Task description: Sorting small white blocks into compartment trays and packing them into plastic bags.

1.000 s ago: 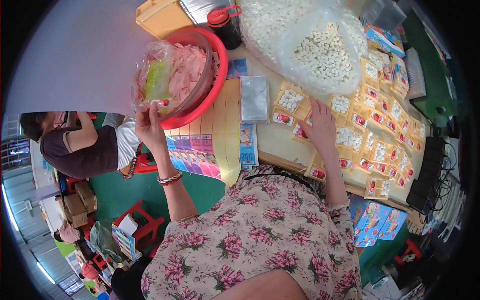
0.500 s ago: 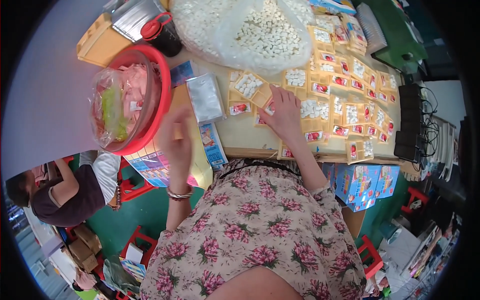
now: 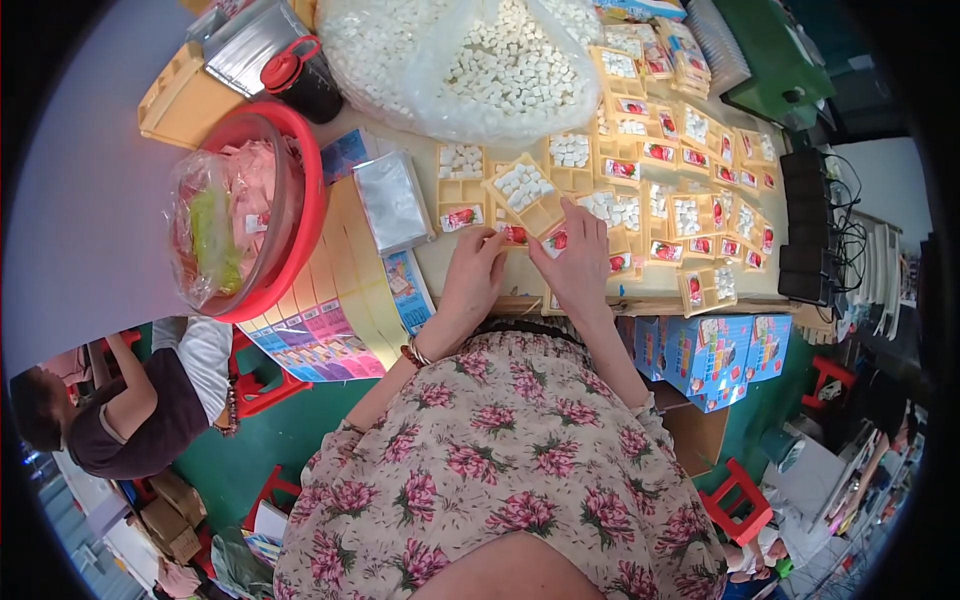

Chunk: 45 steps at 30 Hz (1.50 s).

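A cream plastic tray (image 3: pixel 543 217), tilted, has small white cubes in its far part and a red-and-white packet (image 3: pixel 556 242) at its near end. My right hand (image 3: pixel 576 262) is closed on the tray's near right end, thumb and fingers around the packet. Beside it my left hand (image 3: pixel 470 277) has its fingers curled together, the tips by another strawberry-printed packet (image 3: pixel 512 234) at the tray's lower left. Whatever those fingertips pinch is hidden. Just left lies a similar tray (image 3: pixel 462 190) with cubes and a packet.
Many filled trays (image 3: pixel 690 215) cover the table's right side. A large clear bag of white cubes (image 3: pixel 500 70) sits at the back. At left are a red basin (image 3: pixel 312 175) with pink packets, a lidded black bottle (image 3: pixel 310 85), silver pouches (image 3: pixel 391 203) and printed card sheets (image 3: pixel 330 330).
My left hand has come from beside the basin over to the tray, next to my right hand. The tray has turned more upright in view and shifted slightly toward me.
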Tool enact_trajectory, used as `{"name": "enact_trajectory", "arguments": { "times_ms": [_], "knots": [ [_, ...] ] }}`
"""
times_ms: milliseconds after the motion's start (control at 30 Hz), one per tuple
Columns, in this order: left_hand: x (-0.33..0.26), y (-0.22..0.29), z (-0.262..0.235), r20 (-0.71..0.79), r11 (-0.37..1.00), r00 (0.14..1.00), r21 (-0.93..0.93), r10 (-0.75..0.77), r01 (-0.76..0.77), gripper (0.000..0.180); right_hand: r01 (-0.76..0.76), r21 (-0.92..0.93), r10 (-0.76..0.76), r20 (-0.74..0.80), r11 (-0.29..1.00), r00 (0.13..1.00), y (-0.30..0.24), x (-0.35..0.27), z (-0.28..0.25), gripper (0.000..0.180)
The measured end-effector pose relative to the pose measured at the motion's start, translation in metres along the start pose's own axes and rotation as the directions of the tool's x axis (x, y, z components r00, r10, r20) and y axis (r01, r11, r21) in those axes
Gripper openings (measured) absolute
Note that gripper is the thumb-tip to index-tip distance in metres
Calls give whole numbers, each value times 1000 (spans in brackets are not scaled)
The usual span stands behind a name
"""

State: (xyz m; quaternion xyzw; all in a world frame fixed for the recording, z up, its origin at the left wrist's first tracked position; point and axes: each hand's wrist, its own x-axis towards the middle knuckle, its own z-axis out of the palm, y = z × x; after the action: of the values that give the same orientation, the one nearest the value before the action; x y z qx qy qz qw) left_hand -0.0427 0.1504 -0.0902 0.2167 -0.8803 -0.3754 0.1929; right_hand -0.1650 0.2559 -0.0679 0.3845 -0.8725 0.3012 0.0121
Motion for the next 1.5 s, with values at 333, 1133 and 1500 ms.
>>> {"name": "enact_trajectory", "arguments": {
  "times_ms": [333,1133,1500],
  "knots": [
    [-5,-19,-10,91,801,991,584,95,-130,47,-102,-4,102,39,995,994,-13,1,7,60],
    [42,-25,-2,3,903,914,-155,-405,401,39,21,56,-22,23,998,999,-29,-2,36,61],
    [51,-18,-10,-55,943,969,225,-240,247,32,85,53,-88,56,995,995,-21,1,26,54]
  ]
}}
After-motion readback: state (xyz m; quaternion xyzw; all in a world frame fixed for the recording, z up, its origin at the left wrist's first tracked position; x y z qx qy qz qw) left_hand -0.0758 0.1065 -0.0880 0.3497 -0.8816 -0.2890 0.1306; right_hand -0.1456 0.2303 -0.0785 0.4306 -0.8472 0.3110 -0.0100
